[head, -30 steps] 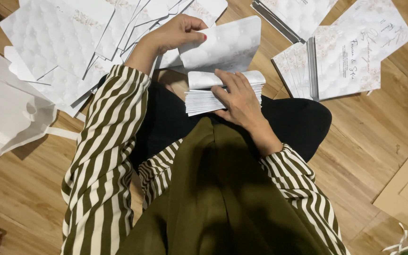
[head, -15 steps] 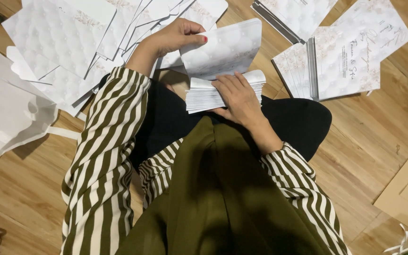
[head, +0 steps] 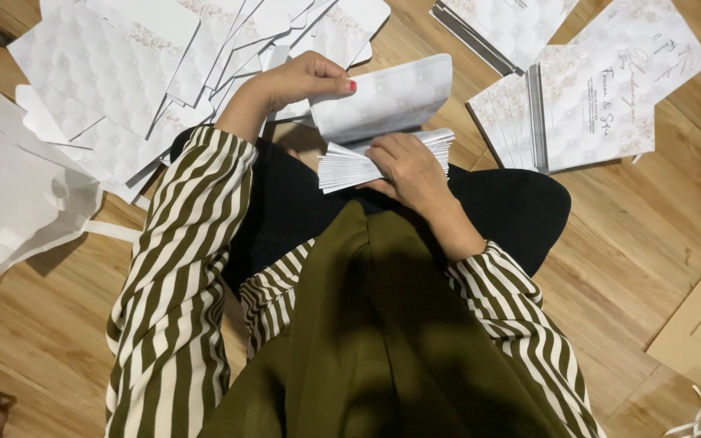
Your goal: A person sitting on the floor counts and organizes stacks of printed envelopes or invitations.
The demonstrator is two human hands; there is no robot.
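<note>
Wooden floor (head: 626,243), left hand (head: 302,81) pinching one white card (head: 391,97), right hand (head: 407,166) clasped over card stack (head: 350,162)

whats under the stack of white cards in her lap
The stack of white cards rests on a black-clothed lap, pinned by the right hand. What lies beneath the stack's middle is covered.

A stack of cards (head: 383,158) sits at frame centre on the lap, under the right hand (head: 411,166). Just above it the left hand (head: 302,81) holds one card (head: 387,97). Loose cards (head: 123,89) spread over the floor (head: 626,243) at upper left; two piles (head: 594,105), perhaps touching, lie upper right.
</note>
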